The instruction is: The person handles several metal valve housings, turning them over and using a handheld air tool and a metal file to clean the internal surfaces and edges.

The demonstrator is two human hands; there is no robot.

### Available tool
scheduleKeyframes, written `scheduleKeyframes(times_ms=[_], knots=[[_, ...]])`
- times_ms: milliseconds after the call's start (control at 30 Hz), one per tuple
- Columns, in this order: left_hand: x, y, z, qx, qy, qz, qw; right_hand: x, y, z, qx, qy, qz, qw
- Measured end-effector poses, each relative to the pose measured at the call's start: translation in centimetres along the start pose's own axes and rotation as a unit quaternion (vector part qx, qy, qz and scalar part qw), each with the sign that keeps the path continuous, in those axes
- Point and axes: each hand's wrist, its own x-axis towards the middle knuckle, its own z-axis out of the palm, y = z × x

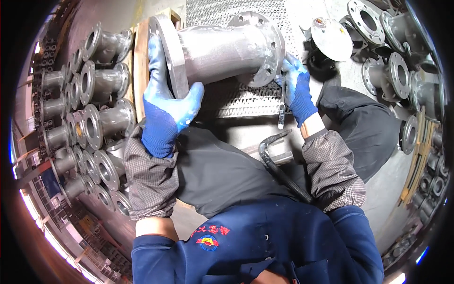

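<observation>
- The pipe (217, 52) lies crosswise at 12 o'clock, over the mesh (250, 103), one flange toward 9 o'clock and the other toward 3; the mesh probably gives it a steady seat.
- The left hand (166, 102), gloved, is at 10 o'clock: its fingers run nearly straight along the left flange's outer face, the thumb spread wide on the other side. It is open around the rim, likely to stop the pipe rolling; how hard it presses, I cannot tell.
- The right hand (297, 80), near 1 o'clock, has bent fingers closed on a thin tool (282, 111) that points toward 6 o'clock. Their tips sit against or just beside the right flange; which, I cannot tell.
- A black hose (279, 174) curves at 4 o'clock, apart from both hands.
- Other pipes (106, 78) stand in rows toward 9 and 10 o'clock, seemingly grouped for easy reach.
</observation>
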Motion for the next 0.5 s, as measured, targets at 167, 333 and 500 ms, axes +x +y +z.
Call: scheduleKeyframes(times_ms=[167,333,500], knots=[[-1.7,3.3,0.9,-0.005,0.002,-0.031,1.0,-1.6,0.0,-2.6,-0.057,-0.026,-0.052,0.997],[-4.2,3.5,1.5,-0.025,-0.01,-0.002,1.0,-2.4,-1.0,-4.2,-0.066,-0.072,-0.071,0.993],[-4.9,2.9,2.0,-0.021,-0.013,0.074,0.997,-2.6,-2.7,-5.6,-0.179,-0.091,-0.099,0.975]])
